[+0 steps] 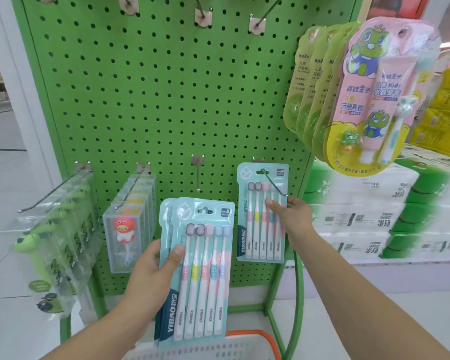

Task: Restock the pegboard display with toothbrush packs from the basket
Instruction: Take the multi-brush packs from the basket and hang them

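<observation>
Right hand point(291, 216) pinches hooked toothbrush pack point(261, 216) (left hand point(151, 279) holds more).

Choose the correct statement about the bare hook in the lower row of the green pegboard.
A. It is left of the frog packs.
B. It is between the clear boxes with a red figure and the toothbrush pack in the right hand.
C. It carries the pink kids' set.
B: the bare hook hangs empty between the clear boxes and the toothbrush pack that the right hand holds on its own hook.
</observation>
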